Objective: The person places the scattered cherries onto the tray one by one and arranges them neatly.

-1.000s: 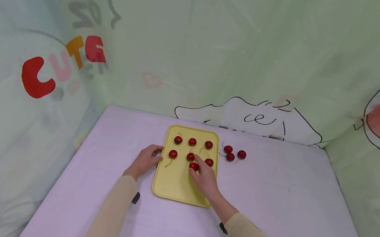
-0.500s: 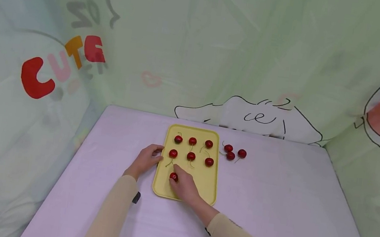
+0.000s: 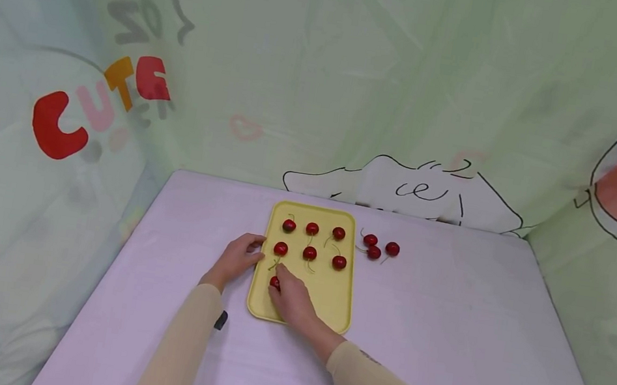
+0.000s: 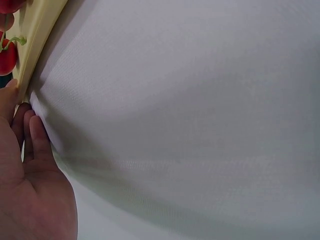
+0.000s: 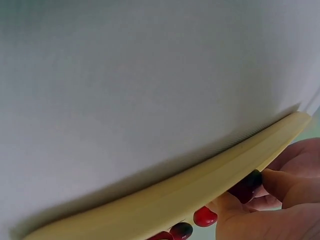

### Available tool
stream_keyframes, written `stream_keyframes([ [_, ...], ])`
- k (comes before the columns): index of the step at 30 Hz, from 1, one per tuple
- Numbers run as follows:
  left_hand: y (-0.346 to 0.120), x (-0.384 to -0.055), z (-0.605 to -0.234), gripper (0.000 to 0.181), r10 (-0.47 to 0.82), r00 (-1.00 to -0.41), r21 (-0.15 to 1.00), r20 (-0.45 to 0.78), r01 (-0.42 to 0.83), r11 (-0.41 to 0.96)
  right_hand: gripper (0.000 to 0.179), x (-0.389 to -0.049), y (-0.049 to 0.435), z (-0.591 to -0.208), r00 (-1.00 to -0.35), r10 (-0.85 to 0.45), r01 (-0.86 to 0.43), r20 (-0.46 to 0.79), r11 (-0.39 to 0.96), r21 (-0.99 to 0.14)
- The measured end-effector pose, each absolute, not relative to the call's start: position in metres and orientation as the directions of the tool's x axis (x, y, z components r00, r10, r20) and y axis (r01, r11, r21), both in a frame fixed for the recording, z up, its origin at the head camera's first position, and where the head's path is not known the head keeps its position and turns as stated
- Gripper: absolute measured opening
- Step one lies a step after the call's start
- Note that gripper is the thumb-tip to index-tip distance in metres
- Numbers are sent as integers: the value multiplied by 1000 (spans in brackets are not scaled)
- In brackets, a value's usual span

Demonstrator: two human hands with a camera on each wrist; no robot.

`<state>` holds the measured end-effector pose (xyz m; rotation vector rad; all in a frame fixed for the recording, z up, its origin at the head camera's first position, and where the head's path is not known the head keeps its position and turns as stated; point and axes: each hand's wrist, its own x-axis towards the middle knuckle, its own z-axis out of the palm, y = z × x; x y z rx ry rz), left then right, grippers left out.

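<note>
A yellow tray (image 3: 329, 295) lies on the table with two rows of red stemmed cherries on it, three at the back and three in the middle. My right hand (image 3: 295, 299) pinches another cherry (image 3: 275, 282) between thumb and fingers, low over the tray's front left part. That held cherry (image 5: 246, 189) looks dark red in the right wrist view, partly covered by the fingers. My left hand (image 3: 236, 260) holds the tray's left rim. In the left wrist view, the left hand (image 4: 35, 170) has its fingertips at the tray's outer edge.
Three loose cherries (image 3: 374, 252) lie on the table (image 3: 462, 319) just right of the tray. Printed curtains (image 3: 323, 89) enclose the table at the back and sides.
My right hand has carried the pinched cherry from the tray's middle leftward and toward the front left, settling slightly further left over the last half second. The left hand stays at the rim.
</note>
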<state>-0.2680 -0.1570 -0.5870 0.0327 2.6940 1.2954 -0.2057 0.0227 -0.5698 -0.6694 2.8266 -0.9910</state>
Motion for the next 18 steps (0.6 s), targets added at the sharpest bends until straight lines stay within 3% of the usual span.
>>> stream_keyframes([
  [7, -156, -268, -587, 45, 94, -988, 775, -126, -39, 631, 38, -204, 31, -563, -916, -390, -354, 97, 665, -658],
  [13, -157, -266, -584, 45, 100, -988, 768, -121, -29, 640, 53, -211, 56, -557, -950, -300, -272, 86, 661, -700],
  [18, -157, -266, -582, 46, 105, -987, 772, -121, -27, 635, 54, -227, 95, -552, -974, -184, -223, 136, 638, -737],
])
